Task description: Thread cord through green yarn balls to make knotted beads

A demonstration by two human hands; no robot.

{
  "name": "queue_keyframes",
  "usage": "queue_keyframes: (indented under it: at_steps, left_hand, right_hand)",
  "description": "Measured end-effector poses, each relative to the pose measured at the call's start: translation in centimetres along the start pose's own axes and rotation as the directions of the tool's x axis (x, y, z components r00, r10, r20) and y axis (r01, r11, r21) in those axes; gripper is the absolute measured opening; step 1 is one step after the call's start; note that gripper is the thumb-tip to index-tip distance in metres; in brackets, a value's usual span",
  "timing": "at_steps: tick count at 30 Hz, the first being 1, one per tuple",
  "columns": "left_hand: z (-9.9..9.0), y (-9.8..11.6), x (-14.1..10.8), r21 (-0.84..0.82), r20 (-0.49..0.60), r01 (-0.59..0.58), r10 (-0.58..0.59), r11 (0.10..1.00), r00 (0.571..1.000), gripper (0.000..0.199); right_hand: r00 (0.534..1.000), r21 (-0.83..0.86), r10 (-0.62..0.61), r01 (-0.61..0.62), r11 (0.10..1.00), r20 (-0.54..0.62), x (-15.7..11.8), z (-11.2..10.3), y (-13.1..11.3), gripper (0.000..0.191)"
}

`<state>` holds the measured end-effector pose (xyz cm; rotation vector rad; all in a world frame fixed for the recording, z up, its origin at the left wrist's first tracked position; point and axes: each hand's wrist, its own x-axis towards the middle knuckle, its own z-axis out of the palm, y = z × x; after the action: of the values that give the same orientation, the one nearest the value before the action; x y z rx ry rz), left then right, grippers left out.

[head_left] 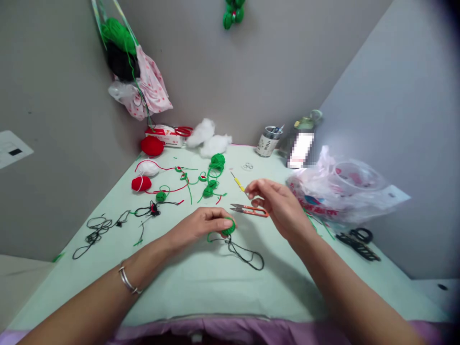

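My left hand (212,221) pinches a small green crocheted ball (228,226) just above the table. From this ball hangs a loop of black yarn (251,258), with a short green strand beside it. My right hand (271,199) is raised to the right, thumb and fingertips drawn together; anything between them is too small to make out. Close to those fingertips is a yellow-handled crochet hook (237,183), and I cannot tell whether they touch. Orange thread snips (253,210) lie under and left of my right hand.
Red yarn (152,146), white yarn (148,167), green yarn (217,164) and tangled black yarn (97,230) spread across the left and back. White stuffing (215,145) sits behind. A pen tin (266,143), a phone (301,149), a plastic bag (338,191) and a black hair clip (359,247) are right.
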<state>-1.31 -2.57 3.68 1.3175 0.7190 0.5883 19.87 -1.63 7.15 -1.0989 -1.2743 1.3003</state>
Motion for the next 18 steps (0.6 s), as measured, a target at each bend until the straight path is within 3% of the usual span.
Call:
queue_keyframes:
  at_steps: [3,6,9,11,14,16,18]
  left_hand:
    - [-0.3,-0.3,0.1,0.018,0.0,-0.03,0.03,0.999,1.0,0.023]
    - [-0.5,-0.5,0.3,0.044,0.031,-0.017,0.015,0.999,0.999,0.023]
    - [-0.3,-0.6,0.5,0.024,0.02,-0.01,0.01,1.0,1.0,0.024]
    - [-0.1,-0.7,0.5,0.01,0.036,0.002,-0.002,1.0,0.999,0.025]
    - [0.2,-1.0,0.2,-0.062,0.083,0.049,-0.044,0.997,0.996,0.024]
    - [0.3,-1.2,0.1,-0.174,0.093,0.057,-0.042,0.983,0.995,0.024]
    - [0.1,-1.5,0.0,-0.248,0.104,0.058,-0.033,0.967,0.994,0.026]
  right_hand:
    - [0.978,-0.184,0.081,-0.046,0.982,0.19,-1.0,0.5,0.8,0.025]
    - [0.965,-0.208,0.091,-0.039,0.977,0.248,-1.9,1.5,1.6,0.022]
    - [0.981,-0.129,0.055,-0.031,0.991,0.187,-1.5,1.5,2.1,0.023]
    - [0.999,-0.041,-0.002,0.004,0.999,0.04,-0.4,0.6,1.8,0.023]
    - [0.982,0.14,-0.042,0.068,0.988,-0.182,1.3,-1.3,0.4,0.029]
    - [0.99,0.21,0.058,-0.03,0.977,-0.13,2.0,-2.6,-1.2,0.034]
    - [0.989,0.165,0.14,-0.13,0.978,-0.054,2.0,-4.3,-2.9,0.034]
